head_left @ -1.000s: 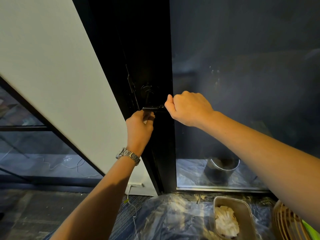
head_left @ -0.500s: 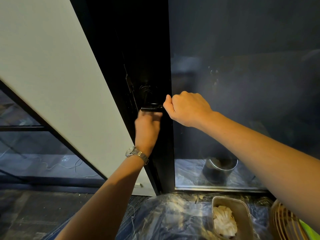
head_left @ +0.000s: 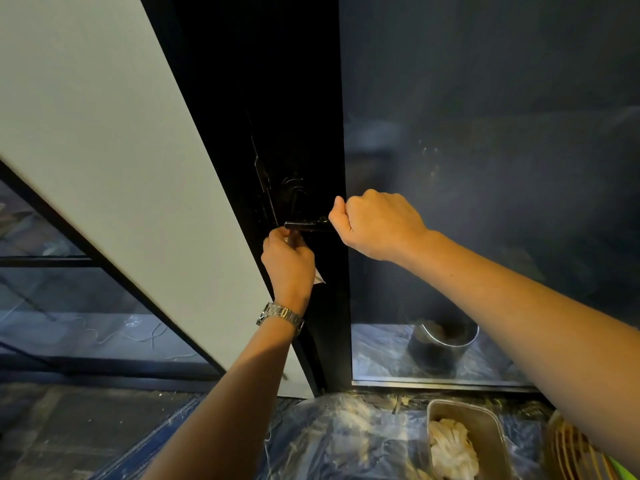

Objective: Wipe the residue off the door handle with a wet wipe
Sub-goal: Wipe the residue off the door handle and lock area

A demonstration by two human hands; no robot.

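White corner of the wet wipe (head_left: 319, 277) pokes from your left hand (head_left: 287, 261), whose curled fingers clutch it just under the left tip of the black door handle (head_left: 306, 226). Your right hand (head_left: 377, 225) is fisted tight round the handle's right end.

At frame centre, my right hand (head_left: 377, 225) grips the right end of the door handle (head_left: 306, 226). My left hand (head_left: 287, 259) sits just below its left end, holding the wet wipe (head_left: 319, 277). Lower right, a tray (head_left: 485, 415) lies on the floor (head_left: 69, 427), with a pot (head_left: 443, 344) above it behind the glass (head_left: 485, 168).
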